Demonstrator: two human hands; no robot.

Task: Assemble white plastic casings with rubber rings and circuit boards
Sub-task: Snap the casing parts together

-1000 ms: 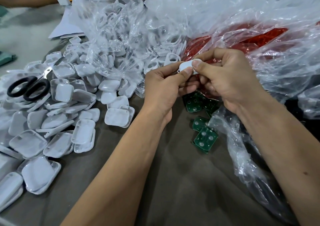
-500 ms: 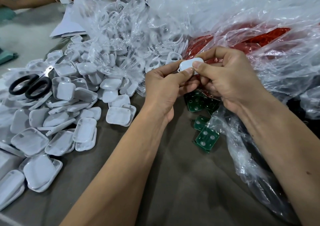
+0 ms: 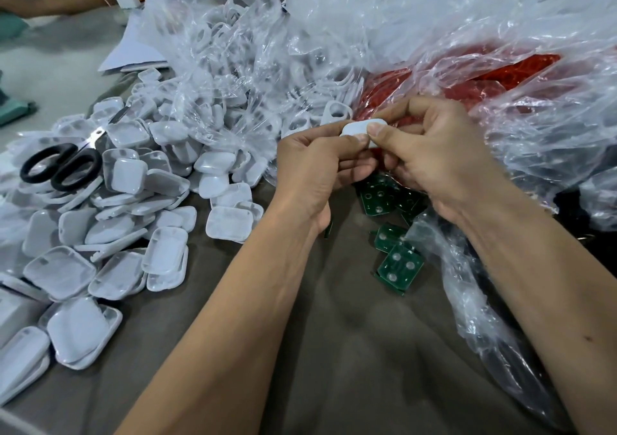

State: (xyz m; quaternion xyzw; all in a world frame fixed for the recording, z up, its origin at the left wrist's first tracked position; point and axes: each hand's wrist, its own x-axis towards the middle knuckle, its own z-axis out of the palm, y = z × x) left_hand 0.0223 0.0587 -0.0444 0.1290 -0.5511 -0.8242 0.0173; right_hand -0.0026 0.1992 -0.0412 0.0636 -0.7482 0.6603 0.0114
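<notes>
Gripping one white casing: two hands.

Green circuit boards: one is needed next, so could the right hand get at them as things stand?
Probably not yet: the right hand and left hand both grip a white casing. The green circuit boards lie uncovered just below.

White casing pinched btwn both hands, above green boards.
</notes>
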